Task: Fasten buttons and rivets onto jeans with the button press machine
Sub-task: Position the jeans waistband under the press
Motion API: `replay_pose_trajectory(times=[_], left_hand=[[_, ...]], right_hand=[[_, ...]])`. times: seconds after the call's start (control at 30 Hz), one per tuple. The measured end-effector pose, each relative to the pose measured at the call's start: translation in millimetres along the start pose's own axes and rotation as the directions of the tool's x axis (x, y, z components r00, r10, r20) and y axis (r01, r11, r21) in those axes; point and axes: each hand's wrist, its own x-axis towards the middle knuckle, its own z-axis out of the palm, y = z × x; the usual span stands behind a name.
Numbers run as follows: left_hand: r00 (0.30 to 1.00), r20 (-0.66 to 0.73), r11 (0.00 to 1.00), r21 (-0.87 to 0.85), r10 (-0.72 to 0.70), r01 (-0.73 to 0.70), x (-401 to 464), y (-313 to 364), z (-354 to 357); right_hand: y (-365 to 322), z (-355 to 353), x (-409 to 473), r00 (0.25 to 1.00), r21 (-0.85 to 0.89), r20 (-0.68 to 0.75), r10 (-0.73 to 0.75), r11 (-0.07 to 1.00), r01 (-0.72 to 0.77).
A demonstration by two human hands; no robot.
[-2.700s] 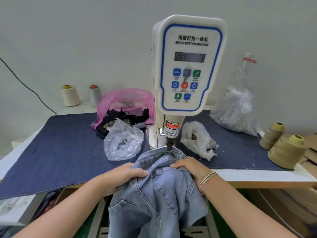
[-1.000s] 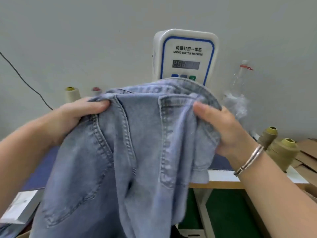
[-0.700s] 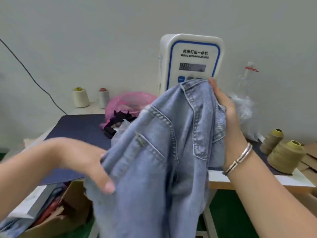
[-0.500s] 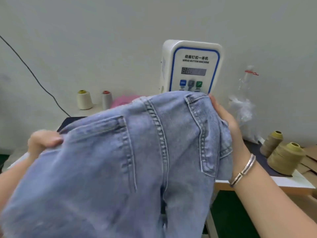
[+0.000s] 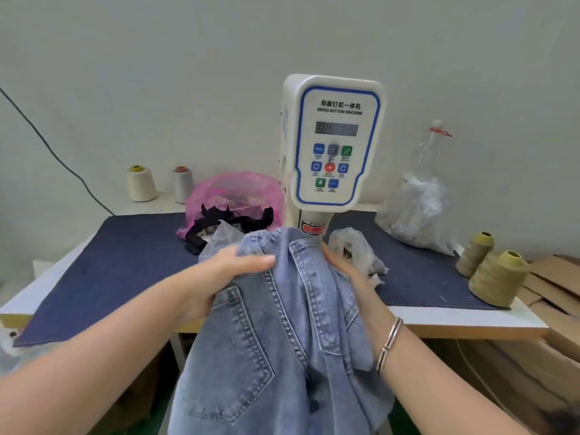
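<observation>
Reading "SERVO BUTTON MACHINE" on the press (image 5: 334, 142), hands apparently gripping jeans (image 5: 282, 324).

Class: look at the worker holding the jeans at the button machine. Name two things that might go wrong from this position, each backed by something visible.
1. The right hand grips the jeans just below the machine's press head; fingers could be caught if it fires.
2. The left hand holds the waistband bunched, so the press might land on folded layers or in the wrong place.
</observation>
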Motion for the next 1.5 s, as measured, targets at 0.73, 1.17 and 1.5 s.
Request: replay_pose_trajectory(times=[0.73, 1.17, 1.5], left_hand=[[0.823, -0.481, 0.951, -0.09, -0.302, 0.296, 107.4, -75.8, 5.0], [0.97, -0.127, 0.977, 0.018, -0.208, 0.212, 104.6, -80.3, -11.3], [0.96, -0.229, 0.987, -0.008, -0.16, 0.162, 101.1, -80.1, -1.0]], right_hand=[[28.3, -88.2, 72.5, 0.972, -0.214, -0.121, 0.203, 0.95, -0.226], [29.4, -114.2, 78.5, 0.984, -0.127, -0.139, 0.116, 0.983, -0.134], [32.4, -119.9, 76.1, 0.984, -0.275, -0.126, -0.128, 0.957, 0.089]])
